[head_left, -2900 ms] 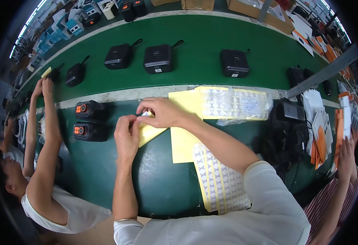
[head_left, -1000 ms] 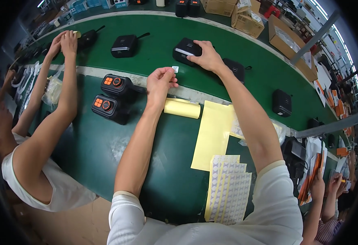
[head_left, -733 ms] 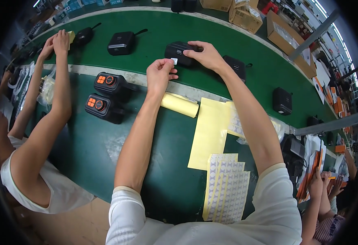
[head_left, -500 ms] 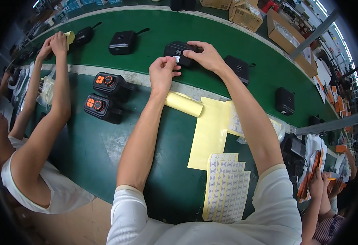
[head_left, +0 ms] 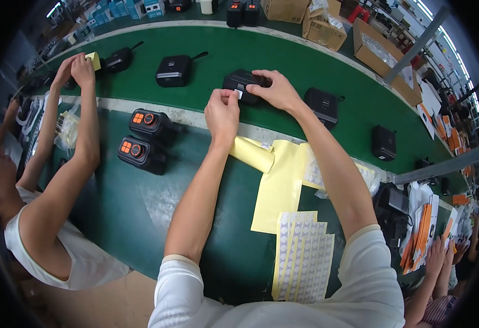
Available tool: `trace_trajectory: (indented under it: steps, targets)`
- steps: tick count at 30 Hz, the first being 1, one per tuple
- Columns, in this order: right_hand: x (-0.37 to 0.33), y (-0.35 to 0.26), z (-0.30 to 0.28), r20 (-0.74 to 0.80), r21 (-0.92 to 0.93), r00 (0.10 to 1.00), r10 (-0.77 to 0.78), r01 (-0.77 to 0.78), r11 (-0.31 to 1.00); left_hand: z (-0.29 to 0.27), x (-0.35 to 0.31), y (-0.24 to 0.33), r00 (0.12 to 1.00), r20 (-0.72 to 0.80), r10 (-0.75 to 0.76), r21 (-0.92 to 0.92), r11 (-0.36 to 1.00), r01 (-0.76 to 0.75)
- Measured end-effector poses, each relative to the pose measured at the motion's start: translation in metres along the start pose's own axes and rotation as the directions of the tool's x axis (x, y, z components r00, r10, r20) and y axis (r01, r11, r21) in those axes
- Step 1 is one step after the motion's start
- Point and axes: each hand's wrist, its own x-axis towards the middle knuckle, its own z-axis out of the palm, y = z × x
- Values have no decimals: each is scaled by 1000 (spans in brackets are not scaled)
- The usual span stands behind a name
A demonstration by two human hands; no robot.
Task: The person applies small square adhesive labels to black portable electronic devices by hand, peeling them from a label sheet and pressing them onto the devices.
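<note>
A black zip-style case point(head_left: 238, 80) lies on the green belt ahead of me. My right hand point(head_left: 275, 90) grips its right side, thumb on the near face and fingers over the top. My left hand point(head_left: 222, 113) is closed in a pinch at a small white sticker point(head_left: 239, 94), which lies against the case's near face; the fingertips partly cover it. Below my left wrist is a curled yellow backing sheet point(head_left: 252, 155). A flat yellow sheet point(head_left: 276, 191) and several overlapping sheets of printed labels point(head_left: 305, 262) lie between my forearms.
Other black cases point(head_left: 174, 71) point(head_left: 321, 107) point(head_left: 384, 143) sit along the belt. Two black devices with orange buttons point(head_left: 150, 118) point(head_left: 135, 147) stand left of my arm. A co-worker's hands point(head_left: 75, 71) hold yellow paper at left. A metal post point(head_left: 442, 167) juts in at right.
The view has tilted, so most things sit lower in it. Cases on the belt have shifted slightly right. Both my hands stay at the case, the left still pinching at the sticker.
</note>
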Motion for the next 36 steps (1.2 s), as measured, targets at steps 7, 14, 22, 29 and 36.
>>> trace_trajectory:
  steps: [7,14,22,29,36]
  targets:
    - [-20,-14,-5,54,3,998,27,-27,1000,-3,-5,2,998,22,53,198,979,-56]
    - [-29,-21,2,-10,-227,1000,-28,26,974,-2,-5,-5,993,115,7,97,995,-18]
    - [-35,-9,13,-77,-258,990,-120,97,961,-16,-21,9,900,390,-194,-121,958,259]
    - [-37,-7,20,-86,-330,979,-186,148,932,-48,-51,9,972,211,105,12,994,-110]
    - [-44,-15,18,-268,-522,846,-462,275,807,-75,-79,28,769,533,354,256,799,-545]
